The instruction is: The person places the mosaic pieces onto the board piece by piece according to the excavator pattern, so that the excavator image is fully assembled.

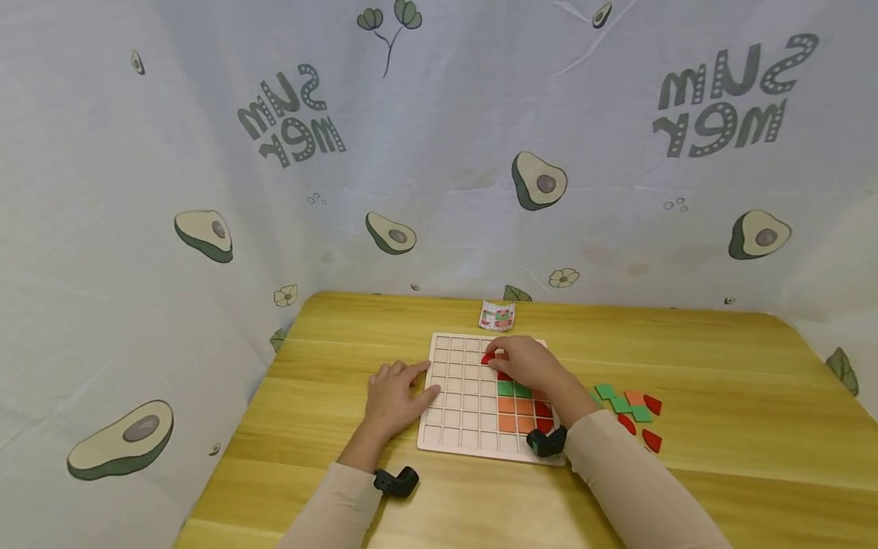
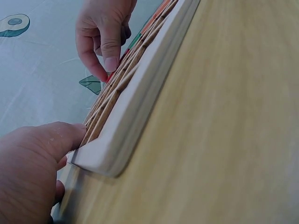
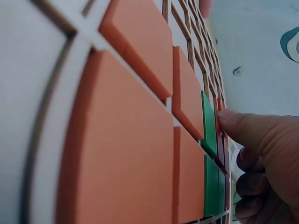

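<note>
A pale wooden grid board lies on the table, its right part filled with several orange squares, green squares and red curved pieces. My right hand reaches over the upper part of the board. Its thumb and forefinger pinch a red curved piece at a cell near the top. In the right wrist view the thumb presses on that piece's edge. At the board's left edge my left hand rests with thumb and forefinger stretched out, touching the frame.
Loose green, orange and red pieces lie right of the board, partly behind my right forearm. A small printed pattern card lies beyond the board's far edge. A printed curtain hangs behind the wooden table.
</note>
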Demonstrator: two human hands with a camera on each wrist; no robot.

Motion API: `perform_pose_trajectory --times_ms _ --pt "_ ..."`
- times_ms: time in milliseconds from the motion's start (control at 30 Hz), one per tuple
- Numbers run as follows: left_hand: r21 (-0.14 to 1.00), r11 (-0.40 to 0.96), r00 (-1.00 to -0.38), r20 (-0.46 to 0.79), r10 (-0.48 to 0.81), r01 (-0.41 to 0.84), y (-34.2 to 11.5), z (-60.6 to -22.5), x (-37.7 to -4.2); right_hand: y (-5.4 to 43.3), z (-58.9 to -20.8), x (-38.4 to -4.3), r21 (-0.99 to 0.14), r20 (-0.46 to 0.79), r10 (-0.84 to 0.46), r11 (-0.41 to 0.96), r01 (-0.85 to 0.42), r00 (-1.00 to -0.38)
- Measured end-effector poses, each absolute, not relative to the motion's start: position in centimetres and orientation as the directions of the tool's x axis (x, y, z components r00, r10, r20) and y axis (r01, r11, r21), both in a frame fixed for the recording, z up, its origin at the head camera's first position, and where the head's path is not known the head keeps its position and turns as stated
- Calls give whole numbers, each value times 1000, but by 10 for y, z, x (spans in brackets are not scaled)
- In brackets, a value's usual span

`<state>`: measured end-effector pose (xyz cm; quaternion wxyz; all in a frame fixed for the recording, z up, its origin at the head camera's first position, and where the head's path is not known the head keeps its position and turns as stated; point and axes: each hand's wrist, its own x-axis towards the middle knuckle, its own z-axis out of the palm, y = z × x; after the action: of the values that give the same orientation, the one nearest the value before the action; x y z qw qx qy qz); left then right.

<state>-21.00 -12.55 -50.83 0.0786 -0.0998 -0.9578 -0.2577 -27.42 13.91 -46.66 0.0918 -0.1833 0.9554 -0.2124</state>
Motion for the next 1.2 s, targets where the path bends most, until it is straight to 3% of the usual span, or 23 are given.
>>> perform_pose_trajectory --times_ms 700,1200 --pt "482 843 -967 202 157 238 -125 -508 -210 163 -454 -246 -481 -79 -393 820 -310 -916" --pt "489 841 -969 197 153 232 -126 -509 -209 211 -442 -207 -513 -139 -274 842 -167 -952"
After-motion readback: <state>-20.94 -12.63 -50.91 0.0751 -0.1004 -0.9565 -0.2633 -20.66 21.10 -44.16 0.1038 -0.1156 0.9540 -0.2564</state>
